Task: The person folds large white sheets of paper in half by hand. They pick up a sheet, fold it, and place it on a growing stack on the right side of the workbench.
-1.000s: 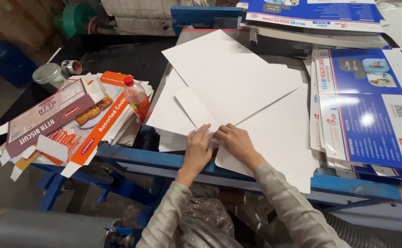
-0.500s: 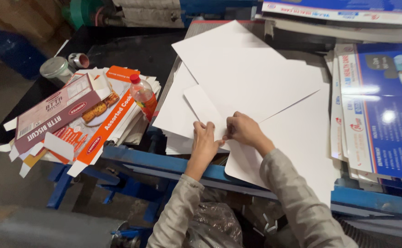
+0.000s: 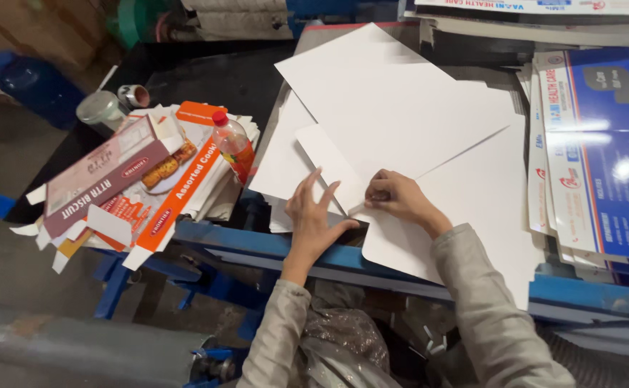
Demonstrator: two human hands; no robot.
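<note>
Centrally, the left hand (image 3: 314, 215) rests spread and released on the white card sheets (image 3: 415, 122) while the right hand (image 3: 397, 201), at 3 o'clock beside it, pinches a sheet edge.

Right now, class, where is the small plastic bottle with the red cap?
In the head view the bottle lies left of centre, on the pile of flattened printed cartons, just left of the white card sheets and up-left of the left hand.
</note>
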